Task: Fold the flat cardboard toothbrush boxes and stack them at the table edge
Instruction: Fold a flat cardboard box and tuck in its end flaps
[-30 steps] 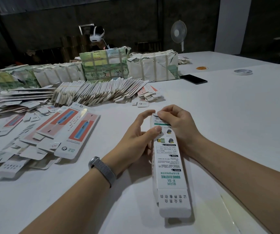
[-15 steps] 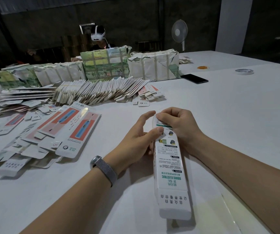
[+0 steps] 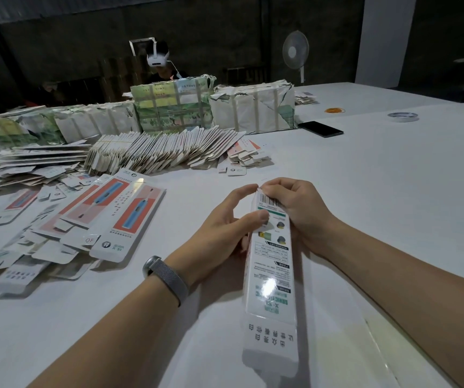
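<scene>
Both hands clamp the far end of the erected toothbrush box (image 3: 271,264), held above the bench (image 3: 379,191), the left hand (image 3: 225,228) bracing its side while the right hand (image 3: 295,208) pinches the end flap (presumably to tuck it shut).

One white folded cardboard box (image 3: 270,264); two bare hands; four paper-wrapped strapped bundles; one black flat phone (image 3: 320,129); one white tape roll (image 3: 403,117); loose flat cartons too many to count.
</scene>
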`<action>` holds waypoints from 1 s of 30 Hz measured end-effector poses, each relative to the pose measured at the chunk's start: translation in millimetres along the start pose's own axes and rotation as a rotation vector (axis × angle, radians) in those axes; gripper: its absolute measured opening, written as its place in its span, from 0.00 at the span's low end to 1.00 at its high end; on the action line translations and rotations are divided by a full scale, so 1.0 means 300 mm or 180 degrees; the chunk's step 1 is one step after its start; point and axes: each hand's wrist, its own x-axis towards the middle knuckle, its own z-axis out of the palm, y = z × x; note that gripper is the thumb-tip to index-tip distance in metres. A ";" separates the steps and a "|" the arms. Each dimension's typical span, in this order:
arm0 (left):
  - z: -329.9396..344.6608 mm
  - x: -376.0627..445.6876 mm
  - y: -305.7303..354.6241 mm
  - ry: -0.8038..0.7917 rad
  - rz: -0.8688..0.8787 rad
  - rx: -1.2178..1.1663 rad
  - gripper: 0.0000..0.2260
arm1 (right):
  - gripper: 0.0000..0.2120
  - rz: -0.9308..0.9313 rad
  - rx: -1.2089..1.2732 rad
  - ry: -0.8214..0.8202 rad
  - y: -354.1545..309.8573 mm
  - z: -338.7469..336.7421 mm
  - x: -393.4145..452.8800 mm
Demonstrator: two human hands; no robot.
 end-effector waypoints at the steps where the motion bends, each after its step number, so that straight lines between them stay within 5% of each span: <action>1: -0.001 -0.001 0.000 -0.0034 0.0009 -0.0007 0.23 | 0.09 -0.0020 0.0003 0.0007 0.001 0.001 -0.001; 17: -0.012 0.003 -0.010 -0.0005 0.0221 -0.0291 0.16 | 0.10 -0.0193 0.0203 0.0037 0.000 0.002 -0.006; 24: -0.016 0.019 -0.035 0.0032 0.0236 -0.0630 0.20 | 0.06 -0.0226 0.0253 -0.0217 0.001 0.001 -0.009; 30: -0.025 0.024 -0.046 0.0029 0.0226 -0.0630 0.17 | 0.11 -0.0232 0.0362 -0.0268 -0.004 -0.004 -0.018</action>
